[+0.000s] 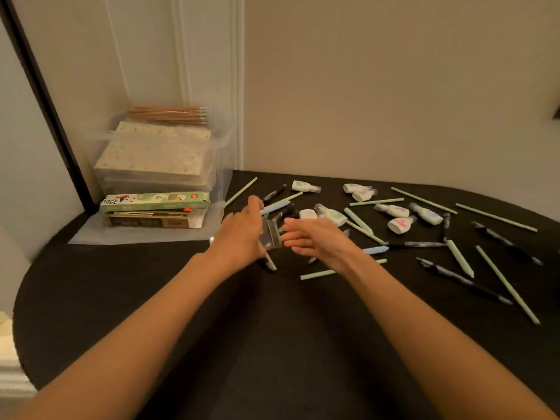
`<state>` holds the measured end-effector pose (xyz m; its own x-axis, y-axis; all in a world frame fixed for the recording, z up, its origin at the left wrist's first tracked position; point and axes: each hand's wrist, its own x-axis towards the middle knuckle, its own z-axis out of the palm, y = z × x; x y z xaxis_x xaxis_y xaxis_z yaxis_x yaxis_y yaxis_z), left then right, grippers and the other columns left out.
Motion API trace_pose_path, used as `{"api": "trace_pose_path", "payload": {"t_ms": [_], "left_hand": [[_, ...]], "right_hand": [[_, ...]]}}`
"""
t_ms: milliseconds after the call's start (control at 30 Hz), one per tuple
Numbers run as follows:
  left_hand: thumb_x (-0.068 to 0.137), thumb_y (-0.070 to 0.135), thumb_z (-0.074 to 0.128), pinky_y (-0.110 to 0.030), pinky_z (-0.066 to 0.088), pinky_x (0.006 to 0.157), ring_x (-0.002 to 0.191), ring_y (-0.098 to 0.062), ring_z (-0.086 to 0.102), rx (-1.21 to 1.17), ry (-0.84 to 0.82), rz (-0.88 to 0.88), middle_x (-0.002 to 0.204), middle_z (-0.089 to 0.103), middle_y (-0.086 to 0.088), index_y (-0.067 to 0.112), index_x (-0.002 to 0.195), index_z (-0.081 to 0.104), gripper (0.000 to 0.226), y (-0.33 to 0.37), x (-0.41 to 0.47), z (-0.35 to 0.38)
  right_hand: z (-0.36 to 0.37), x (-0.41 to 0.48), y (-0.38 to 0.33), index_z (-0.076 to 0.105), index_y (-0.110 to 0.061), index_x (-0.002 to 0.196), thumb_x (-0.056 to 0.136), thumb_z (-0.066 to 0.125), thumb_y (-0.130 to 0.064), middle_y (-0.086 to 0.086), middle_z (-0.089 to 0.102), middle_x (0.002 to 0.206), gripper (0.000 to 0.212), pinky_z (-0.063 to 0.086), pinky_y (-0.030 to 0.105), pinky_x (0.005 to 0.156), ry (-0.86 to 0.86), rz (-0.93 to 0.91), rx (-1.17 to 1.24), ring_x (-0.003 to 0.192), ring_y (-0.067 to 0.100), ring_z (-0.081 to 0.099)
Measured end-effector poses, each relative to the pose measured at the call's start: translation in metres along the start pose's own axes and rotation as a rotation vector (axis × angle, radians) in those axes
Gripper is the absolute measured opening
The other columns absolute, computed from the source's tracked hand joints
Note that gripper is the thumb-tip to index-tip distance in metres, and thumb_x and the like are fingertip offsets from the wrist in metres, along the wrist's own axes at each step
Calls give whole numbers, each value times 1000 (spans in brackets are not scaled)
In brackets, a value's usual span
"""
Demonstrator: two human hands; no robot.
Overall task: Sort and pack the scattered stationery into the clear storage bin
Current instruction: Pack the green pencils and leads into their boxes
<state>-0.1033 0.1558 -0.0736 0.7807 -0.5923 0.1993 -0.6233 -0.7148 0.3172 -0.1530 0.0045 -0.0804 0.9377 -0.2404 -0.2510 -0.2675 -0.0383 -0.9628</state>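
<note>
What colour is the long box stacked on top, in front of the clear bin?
Green box with white patches and cartoon print, seen in the head view.

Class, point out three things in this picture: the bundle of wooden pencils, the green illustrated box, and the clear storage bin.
Bundle of wooden pencils [168, 114]: head view, middle of the shafts.
Green illustrated box [154, 200]: head view, centre of its front face.
Clear storage bin [222, 180]: head view, its right wall.

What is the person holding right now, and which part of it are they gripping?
The left hand pinches a small clear, blurry packet by its left edge. What it contains cannot be told. The right hand is open beside it, holding nothing.
</note>
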Motion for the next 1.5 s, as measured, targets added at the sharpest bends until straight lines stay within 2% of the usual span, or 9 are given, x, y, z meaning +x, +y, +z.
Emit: {"api": "trace_pose_path", "payload": {"t_ms": [167,333,600,867,1000,1133,1267,1400,1500], "left_hand": [[75,16,75,-32,41,91,106,-23,55,-100,-24,178,115,53,-5,16,116,31,60,46,3,10],[81,15,66,-37,35,105,127,-23,39,-178,-139,287,137,39,-6,27,139,26,71,76,7,21],[93,50,44,-39,27,110,138,-20,29,-239,-131,149,151,31,-2,26,147,25,62,84,18,37],[81,48,63,-46,23,114,137,-20,30,-100,-146,145,151,31,-1,28,147,20,82,83,30,44],[81,46,64,-42,25,113,133,-20,35,-35,-72,140,146,38,-1,22,146,22,81,82,36,47],[79,48,66,-31,31,105,124,-17,42,-18,126,153,135,47,-1,19,140,35,74,80,40,56],[80,47,65,-30,28,103,125,-17,37,30,254,80,134,43,-1,19,140,35,72,73,43,69],[82,45,64,-31,26,103,125,-19,35,94,250,25,134,41,-2,18,139,35,69,71,48,76],[82,46,63,-31,27,103,126,-20,34,136,210,27,136,40,-2,18,139,34,70,74,50,77]], "right_hand": [[-39,-32,11,65,-13,96,90,59,-14,7,70,93,9,54,27,81,97,-59,-42,83,14,67],[-64,-46,21,66,-4,101,88,58,-6,7,73,85,15,56,24,69,106,-57,126,75,14,70],[-79,-35,30,66,-5,98,87,53,5,8,71,95,19,57,26,70,-4,-14,270,84,19,70],[-92,-17,33,63,-5,104,90,54,-1,5,72,87,18,55,23,63,-2,-45,203,75,13,70],[-94,-4,34,62,-6,111,91,53,-2,8,68,99,22,54,23,64,-7,-57,202,83,17,67],[-102,0,37,66,-12,100,93,53,-10,7,69,90,15,55,24,71,48,-181,207,83,16,68],[-115,6,47,66,-18,91,89,55,-2,-1,66,90,19,49,19,72,334,-267,-98,90,12,61],[-126,6,47,64,-24,86,84,54,2,-3,62,95,27,41,14,71,268,-326,-595,89,8,53],[-134,8,47,65,-28,85,82,60,-7,-3,57,102,22,42,25,82,187,-297,-899,101,13,46]]}}
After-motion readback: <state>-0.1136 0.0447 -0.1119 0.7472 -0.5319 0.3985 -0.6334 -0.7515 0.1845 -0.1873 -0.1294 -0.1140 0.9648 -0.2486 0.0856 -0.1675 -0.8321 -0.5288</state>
